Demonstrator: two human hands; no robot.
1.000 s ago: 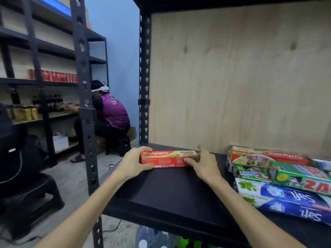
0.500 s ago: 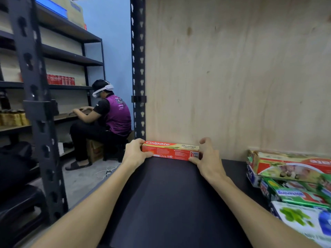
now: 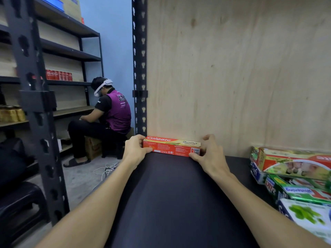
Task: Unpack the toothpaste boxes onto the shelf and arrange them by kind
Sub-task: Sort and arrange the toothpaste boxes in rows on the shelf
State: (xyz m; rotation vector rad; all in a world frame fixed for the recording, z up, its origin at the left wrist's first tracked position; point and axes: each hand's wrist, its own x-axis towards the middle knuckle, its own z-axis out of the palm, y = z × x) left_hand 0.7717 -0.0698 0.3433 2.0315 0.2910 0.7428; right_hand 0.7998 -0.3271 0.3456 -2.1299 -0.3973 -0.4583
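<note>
Seated person [image 3: 114, 115] in purple vest, red cans [image 3: 59, 75] on far rack, white cables [image 3: 107, 170] on floor

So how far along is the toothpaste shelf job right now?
Early on. In hand: the red Colgate box sits at the back left corner of the black shelf against the plywood back, the left hand and right hand gripping its ends. Left: the mixed pile of boxes at right, unsorted.

Left hand [image 3: 134, 150] and right hand [image 3: 210, 154] apparently pinch, arms outstretched.
</note>
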